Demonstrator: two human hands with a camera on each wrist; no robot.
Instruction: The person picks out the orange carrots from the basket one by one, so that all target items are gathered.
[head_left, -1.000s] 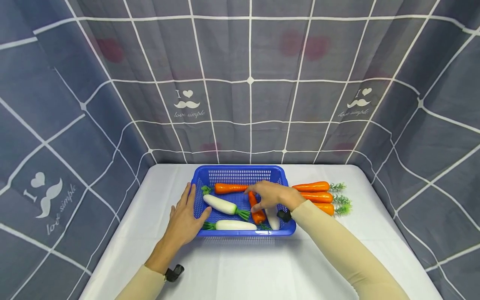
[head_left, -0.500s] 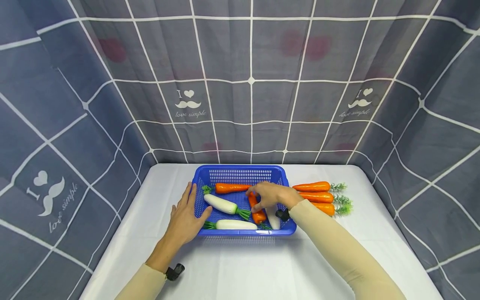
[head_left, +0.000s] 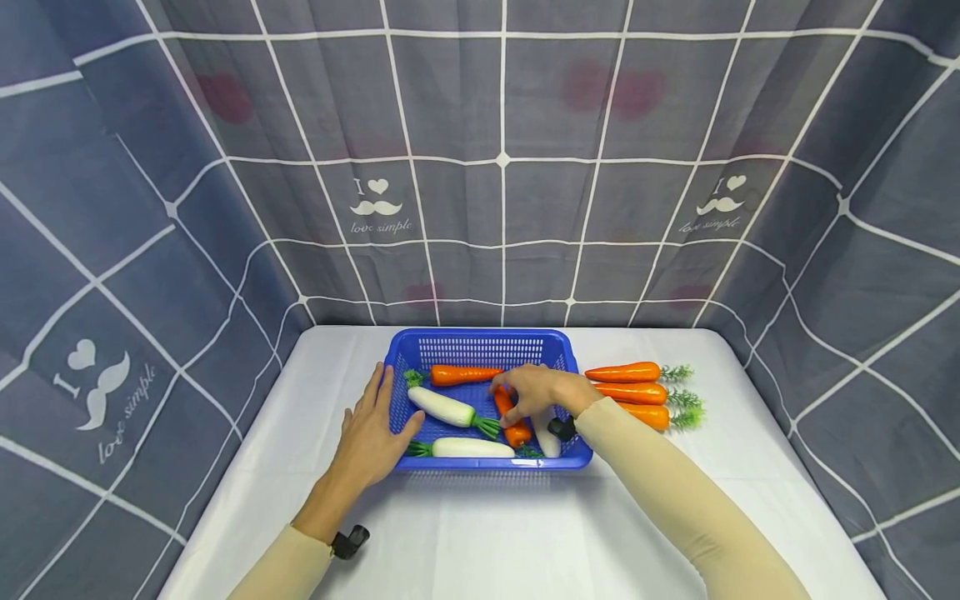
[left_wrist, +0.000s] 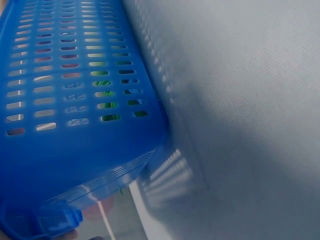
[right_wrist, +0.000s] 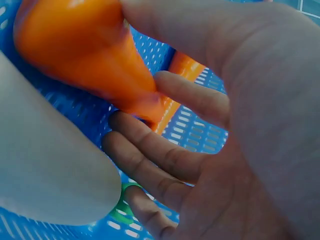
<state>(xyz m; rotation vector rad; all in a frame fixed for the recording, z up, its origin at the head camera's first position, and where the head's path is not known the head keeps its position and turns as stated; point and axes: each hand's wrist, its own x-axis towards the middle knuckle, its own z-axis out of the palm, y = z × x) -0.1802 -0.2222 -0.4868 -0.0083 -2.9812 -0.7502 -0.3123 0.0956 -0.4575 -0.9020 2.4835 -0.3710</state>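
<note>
In the head view, my left hand (head_left: pixel 363 433) lies along the left side of a blue plastic basket (head_left: pixel 491 463), fingers extended at its rim. My right hand (head_left: pixel 536 390) reaches into the basket and pinches an orange carrot (head_left: pixel 517 434) between thumb and forefinger. The right wrist view shows the thumb on the thick part of this carrot (right_wrist: pixel 80 40) and the forefinger near its narrow end. Beside it lies a white radish (head_left: pixel 547 435), partly hidden by the hand. Two more white radishes (head_left: pixel 441 407) and another carrot (head_left: pixel 461 376) lie to the left inside the basket.
Three carrots with leafy green tops (head_left: pixel 633 394) lie on the white tablecloth (head_left: pixel 465 533), right of the basket. Dark grey checked curtains (head_left: pixel 457 200) stand behind the table and at both sides.
My right wrist has shifted slightly left, and the pinched carrot's far end has edged left with the fingers. My left hand stays at the basket's side.
</note>
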